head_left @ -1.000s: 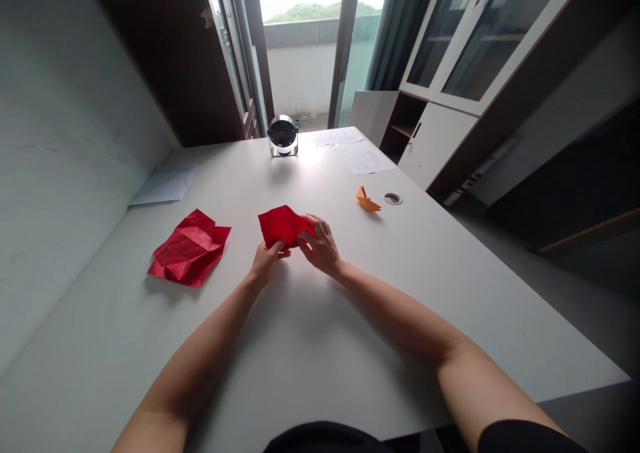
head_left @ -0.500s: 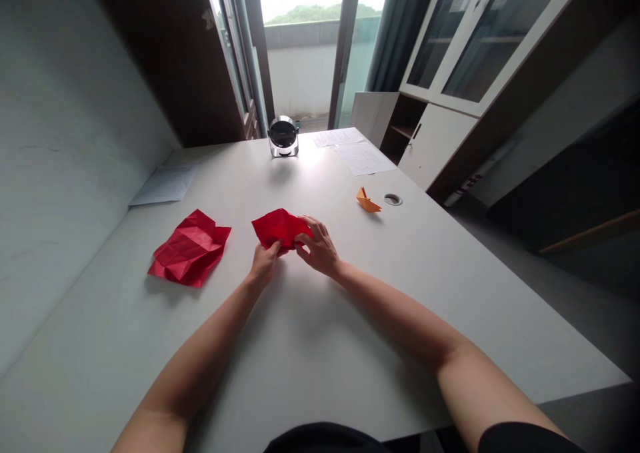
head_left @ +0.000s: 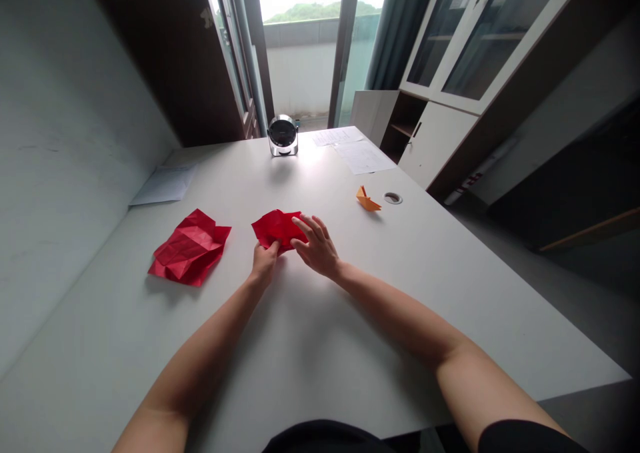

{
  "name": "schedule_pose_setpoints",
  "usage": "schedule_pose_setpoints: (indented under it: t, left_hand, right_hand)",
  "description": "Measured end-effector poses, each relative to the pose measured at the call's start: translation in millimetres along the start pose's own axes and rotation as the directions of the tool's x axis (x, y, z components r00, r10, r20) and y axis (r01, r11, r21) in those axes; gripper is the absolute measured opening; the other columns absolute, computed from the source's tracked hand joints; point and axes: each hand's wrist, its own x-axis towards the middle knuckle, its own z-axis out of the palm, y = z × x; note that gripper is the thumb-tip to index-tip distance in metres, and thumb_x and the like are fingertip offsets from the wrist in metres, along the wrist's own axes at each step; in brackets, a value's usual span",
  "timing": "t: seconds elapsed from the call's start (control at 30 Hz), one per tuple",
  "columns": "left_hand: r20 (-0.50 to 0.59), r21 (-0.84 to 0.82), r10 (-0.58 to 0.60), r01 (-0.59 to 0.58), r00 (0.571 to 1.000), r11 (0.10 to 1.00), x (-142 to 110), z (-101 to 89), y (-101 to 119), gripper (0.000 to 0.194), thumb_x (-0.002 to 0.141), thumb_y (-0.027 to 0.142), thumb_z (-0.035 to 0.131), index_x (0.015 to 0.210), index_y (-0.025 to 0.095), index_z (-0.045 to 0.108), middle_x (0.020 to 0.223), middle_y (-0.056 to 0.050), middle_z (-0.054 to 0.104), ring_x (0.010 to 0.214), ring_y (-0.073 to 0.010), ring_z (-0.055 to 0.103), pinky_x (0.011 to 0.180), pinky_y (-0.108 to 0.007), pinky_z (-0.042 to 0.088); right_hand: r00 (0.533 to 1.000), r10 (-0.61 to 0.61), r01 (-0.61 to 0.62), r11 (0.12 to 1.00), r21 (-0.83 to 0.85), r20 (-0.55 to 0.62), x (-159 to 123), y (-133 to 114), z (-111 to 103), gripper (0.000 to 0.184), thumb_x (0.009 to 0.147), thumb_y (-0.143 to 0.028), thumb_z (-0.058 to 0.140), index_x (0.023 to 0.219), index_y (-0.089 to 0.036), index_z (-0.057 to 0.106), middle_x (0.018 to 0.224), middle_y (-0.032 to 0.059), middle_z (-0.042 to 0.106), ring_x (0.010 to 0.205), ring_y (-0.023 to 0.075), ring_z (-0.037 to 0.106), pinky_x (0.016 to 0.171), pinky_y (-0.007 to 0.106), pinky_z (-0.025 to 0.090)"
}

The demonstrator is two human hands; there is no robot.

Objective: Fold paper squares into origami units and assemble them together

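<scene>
A partly folded sheet of red paper [head_left: 278, 226] is held just above the table in front of me. My left hand [head_left: 265, 261] grips its lower left edge, the thumb on top and the other fingers hidden beneath. At the paper's right end, my right hand [head_left: 319, 248] has its fingers stretched out and apart, resting on or just over the paper; whether they press on it I cannot tell. A second red sheet [head_left: 193, 246], creased and unfolded, lies on the table to the left.
An orange folded paper boat [head_left: 369, 200] sits to the right, beside a round cable hole [head_left: 393, 198] in the white table [head_left: 320, 346]. A small round metal-framed device [head_left: 283, 135] stands at the back. Printed sheets [head_left: 364, 156] lie at the far right, more papers [head_left: 164, 184] by the left wall.
My right hand's fingers have loosened from the paper's right end and straightened. My left hand keeps its hold, and the other things stay where they were.
</scene>
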Motion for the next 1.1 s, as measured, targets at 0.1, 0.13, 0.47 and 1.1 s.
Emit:
schedule_pose_setpoints:
  t: [0.1, 0.13, 0.47, 1.1]
  left_hand:
    - [-0.058, 0.015, 0.002, -0.001, 0.998, 1.0, 2.4, -1.1, -3.6, 0.034, 0.071, 0.028, 0.078, 0.1, 0.012, 0.069, 0.094, -0.011, 0.073, 0.082, -0.0215, 0.07, 0.077, -0.037, 0.059]
    - [-0.077, 0.008, 0.0, 0.0, 0.997, 1.0, 3.3, -1.6, -4.5, 0.034, 0.071, 0.028, 0.078, 0.1, 0.013, 0.069, 0.094, -0.01, 0.073, 0.081, -0.0206, 0.069, 0.074, -0.034, 0.058]
    - [-0.098, -0.202, -0.049, 0.028, 0.994, 0.979, 11.2, -9.2, 0.4, 0.028, 0.065, 0.024, 0.079, 0.084, 0.016, 0.06, 0.069, 0.002, 0.063, 0.058, -0.0099, 0.057, 0.052, -0.02, 0.042]
    - [0.018, -0.134, 0.006, -0.004, 1.0, 0.991, 8.8, -11.3, 1.7, 0.043, 0.07, 0.04, 0.085, 0.098, 0.017, 0.062, 0.092, -0.005, 0.07, 0.083, -0.0193, 0.067, 0.079, -0.035, 0.055]
  right_hand:
    - [0.998, -0.049, 0.05, 0.999, 0.021, -0.025, 1.0, -5.8, -2.1, 0.01, 0.098, -0.019, 0.056, 0.1, -0.025, 0.064, 0.151, 0.0052, 0.047, 0.147, 0.0242, 0.031, 0.123, 0.053, 0.027]
    - [0.997, -0.077, 0.078, 0.996, 0.038, -0.025, 1.4, -7.4, -2.6, 0.01, 0.098, -0.018, 0.055, 0.1, -0.024, 0.063, 0.148, 0.0055, 0.05, 0.145, 0.0239, 0.034, 0.122, 0.053, 0.028]
    - [0.944, -0.317, 0.278, 0.917, 0.287, 0.097, 3.4, -11.5, -1.0, 0.017, 0.101, -0.015, 0.044, 0.1, -0.019, 0.06, 0.093, 0.0069, 0.07, 0.087, 0.0182, 0.063, 0.084, 0.034, 0.05]
    - [0.77, 0.586, -0.619, 0.592, 0.516, 0.252, -9.9, 24.1, 29.6, 0.023, 0.086, -0.036, 0.063, 0.102, -0.019, 0.062, 0.102, 0.0063, 0.065, 0.075, 0.0154, 0.063, 0.065, 0.027, 0.05]
